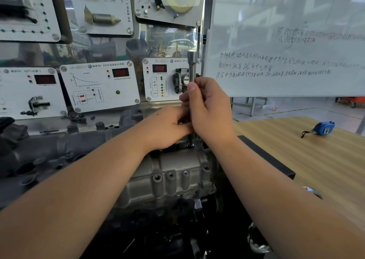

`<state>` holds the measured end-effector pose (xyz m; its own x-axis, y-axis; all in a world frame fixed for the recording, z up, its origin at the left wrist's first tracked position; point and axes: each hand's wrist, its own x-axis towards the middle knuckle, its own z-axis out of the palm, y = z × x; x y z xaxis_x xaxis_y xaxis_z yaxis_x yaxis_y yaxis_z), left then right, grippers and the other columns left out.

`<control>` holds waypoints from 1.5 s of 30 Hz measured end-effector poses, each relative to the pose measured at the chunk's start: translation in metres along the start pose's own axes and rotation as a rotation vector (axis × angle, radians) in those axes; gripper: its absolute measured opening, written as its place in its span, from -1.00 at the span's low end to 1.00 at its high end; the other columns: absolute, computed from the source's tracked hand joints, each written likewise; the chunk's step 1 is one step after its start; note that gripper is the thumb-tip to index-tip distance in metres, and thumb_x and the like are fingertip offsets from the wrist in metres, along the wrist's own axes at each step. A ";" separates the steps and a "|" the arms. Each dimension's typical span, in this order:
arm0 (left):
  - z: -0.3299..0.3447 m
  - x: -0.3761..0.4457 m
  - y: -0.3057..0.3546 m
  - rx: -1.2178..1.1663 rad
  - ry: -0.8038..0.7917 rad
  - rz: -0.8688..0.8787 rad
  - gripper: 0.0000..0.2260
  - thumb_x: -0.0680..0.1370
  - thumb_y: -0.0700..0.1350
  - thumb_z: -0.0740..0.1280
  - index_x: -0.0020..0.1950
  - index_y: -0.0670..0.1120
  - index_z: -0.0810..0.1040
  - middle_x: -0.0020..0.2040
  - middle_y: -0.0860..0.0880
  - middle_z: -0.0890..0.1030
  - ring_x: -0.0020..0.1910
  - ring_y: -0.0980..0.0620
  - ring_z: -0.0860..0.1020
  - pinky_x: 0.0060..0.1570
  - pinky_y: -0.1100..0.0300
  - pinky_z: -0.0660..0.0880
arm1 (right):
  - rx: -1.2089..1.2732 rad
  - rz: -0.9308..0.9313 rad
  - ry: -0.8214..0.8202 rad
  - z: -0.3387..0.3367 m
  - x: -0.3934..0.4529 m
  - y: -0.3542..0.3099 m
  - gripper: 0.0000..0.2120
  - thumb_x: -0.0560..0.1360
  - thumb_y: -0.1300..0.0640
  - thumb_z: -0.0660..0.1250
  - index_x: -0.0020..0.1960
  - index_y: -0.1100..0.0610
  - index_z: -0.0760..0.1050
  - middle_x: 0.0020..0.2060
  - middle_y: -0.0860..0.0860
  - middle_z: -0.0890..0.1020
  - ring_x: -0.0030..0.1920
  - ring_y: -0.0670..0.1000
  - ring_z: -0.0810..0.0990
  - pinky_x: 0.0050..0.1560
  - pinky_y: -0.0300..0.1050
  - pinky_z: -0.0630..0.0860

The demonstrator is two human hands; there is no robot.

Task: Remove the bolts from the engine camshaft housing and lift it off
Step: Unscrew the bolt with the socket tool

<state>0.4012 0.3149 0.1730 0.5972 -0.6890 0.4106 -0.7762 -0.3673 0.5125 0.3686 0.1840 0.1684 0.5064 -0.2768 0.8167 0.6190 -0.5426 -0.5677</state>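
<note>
The grey cast camshaft housing (173, 171) lies across the engine in front of me, with several bolt holes along its near edge. A long steel socket extension (191, 65) stands upright on the housing's far side, its lower tip at a bolt (191, 145). My right hand (209, 108) grips the shaft of the extension, thumb up along it. My left hand (167, 126) is curled around the lower part of the same tool, just under the right hand. The bolt head itself is mostly hidden by the tool and my fingers.
Sensor display boards (98, 84) stand upright right behind the engine. A whiteboard (286, 41) hangs at the back right. A wooden table (316, 160) to the right carries a blue tape measure (324, 128). A dark panel edge (266, 156) borders the engine on the right.
</note>
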 end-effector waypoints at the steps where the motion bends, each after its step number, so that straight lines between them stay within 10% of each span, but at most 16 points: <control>1: 0.000 0.000 -0.001 -0.010 -0.008 -0.008 -0.96 0.61 -0.11 0.35 0.02 0.00 0.58 -0.32 0.14 0.62 -0.35 0.16 0.55 -0.21 0.03 0.51 | 0.001 -0.007 -0.003 0.000 0.000 0.000 -0.88 0.61 -0.04 0.18 0.06 -0.06 0.46 -0.24 -0.15 0.68 -0.14 -0.18 0.66 -0.02 -0.02 0.62; 7: -0.001 0.001 0.003 0.039 -0.011 0.003 -0.85 0.56 -0.07 0.40 -0.02 0.20 0.53 -0.15 0.08 0.66 -0.20 0.14 0.62 -0.14 0.11 0.55 | 0.049 0.011 -0.008 0.000 -0.001 -0.004 -0.89 0.53 -0.14 0.33 -0.02 -0.24 0.39 -0.22 -0.09 0.71 -0.19 -0.02 0.69 -0.10 0.01 0.61; 12: 0.000 0.001 0.004 0.050 -0.001 -0.021 -0.86 0.56 -0.06 0.40 0.09 -0.05 0.61 -0.14 -0.01 0.68 -0.15 -0.04 0.64 -0.06 -0.08 0.57 | 0.028 -0.028 0.007 -0.002 0.000 -0.002 -0.89 0.61 -0.04 0.24 -0.09 -0.20 0.42 -0.26 -0.17 0.68 -0.16 -0.19 0.66 -0.14 -0.29 0.55; 16: -0.001 -0.001 0.005 0.023 -0.027 -0.036 -0.92 0.59 -0.12 0.36 0.06 -0.05 0.62 -0.33 0.15 0.62 -0.32 0.15 0.56 -0.13 -0.02 0.53 | 0.016 -0.007 -0.027 -0.001 0.001 -0.003 -0.79 0.64 -0.03 0.12 -0.12 -0.11 0.47 -0.23 -0.11 0.68 -0.20 -0.13 0.65 -0.11 -0.06 0.59; 20: -0.002 -0.001 0.008 0.040 -0.021 -0.042 -0.84 0.57 -0.10 0.40 0.13 -0.09 0.62 -0.06 -0.09 0.70 -0.05 -0.12 0.65 0.05 -0.18 0.55 | 0.079 -0.003 -0.029 0.000 0.000 -0.003 -0.89 0.60 -0.13 0.17 -0.02 -0.17 0.45 -0.22 -0.16 0.70 -0.17 -0.17 0.67 -0.15 -0.16 0.57; 32: -0.001 -0.002 0.006 0.046 -0.049 -0.044 -0.90 0.61 -0.08 0.35 0.09 -0.02 0.62 -0.17 -0.07 0.68 -0.17 -0.08 0.65 0.00 -0.18 0.57 | 0.025 -0.018 -0.016 -0.001 0.001 -0.002 -0.74 0.66 -0.03 0.12 -0.10 0.00 0.49 -0.26 -0.08 0.68 -0.26 -0.12 0.64 -0.17 -0.10 0.57; 39: -0.001 0.002 0.005 0.069 -0.005 -0.037 -0.90 0.55 -0.04 0.42 0.04 0.02 0.59 -0.19 0.02 0.66 -0.22 0.04 0.62 -0.10 -0.06 0.57 | 0.041 -0.007 0.035 0.000 0.002 0.001 -0.85 0.52 -0.11 0.38 0.01 -0.24 0.41 -0.24 -0.12 0.66 -0.15 -0.09 0.68 -0.08 0.00 0.62; 45: -0.001 -0.001 0.004 0.035 -0.010 -0.068 -0.90 0.60 -0.04 0.35 -0.06 -0.02 0.62 -0.39 0.05 0.61 -0.39 0.06 0.57 -0.24 -0.04 0.51 | -0.031 -0.027 -0.001 0.000 0.000 0.000 -0.88 0.59 -0.10 0.14 -0.09 -0.22 0.41 -0.20 -0.18 0.69 -0.20 -0.15 0.66 -0.10 0.00 0.62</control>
<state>0.3979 0.3143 0.1755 0.6465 -0.6683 0.3680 -0.7408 -0.4346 0.5122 0.3683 0.1838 0.1683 0.4902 -0.2606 0.8317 0.6140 -0.5740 -0.5418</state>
